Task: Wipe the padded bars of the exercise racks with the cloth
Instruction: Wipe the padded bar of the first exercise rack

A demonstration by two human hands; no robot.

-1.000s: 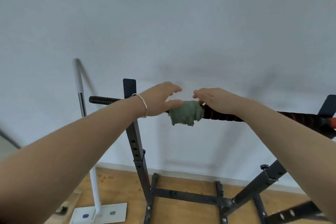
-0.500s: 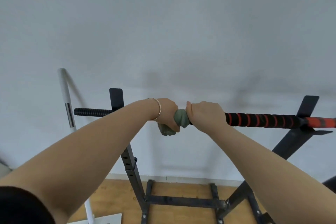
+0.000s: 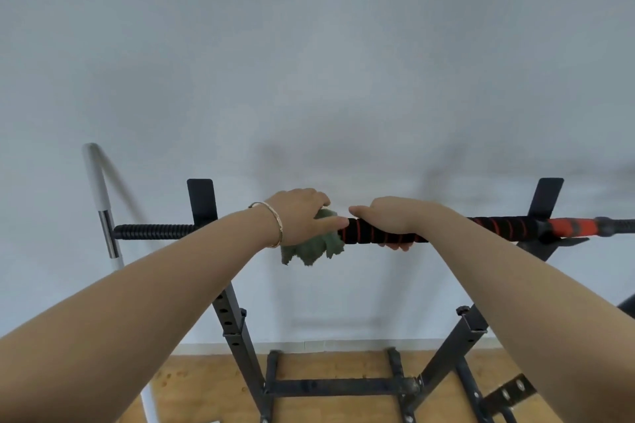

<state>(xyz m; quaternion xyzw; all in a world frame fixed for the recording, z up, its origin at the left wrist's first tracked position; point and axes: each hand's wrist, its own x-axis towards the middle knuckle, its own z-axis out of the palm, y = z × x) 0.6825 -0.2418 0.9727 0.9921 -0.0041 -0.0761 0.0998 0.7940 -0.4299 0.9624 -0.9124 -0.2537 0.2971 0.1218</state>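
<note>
Your left hand [image 3: 299, 216] clasps the cloth [image 3: 316, 247] round the bar [image 3: 508, 227], edges hanging below; your right hand [image 3: 395, 216] grips the bar alongside.

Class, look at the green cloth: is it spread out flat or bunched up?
Bunched up. The cloth is crumpled round the padded bar under the left hand, loose folds hanging below.

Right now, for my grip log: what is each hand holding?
Left hand: grips the cloth against the padded bar.
Right hand: grips the padded bar.

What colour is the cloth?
Grey-green; the cloth on the padded bar shows best in the head view.
</note>
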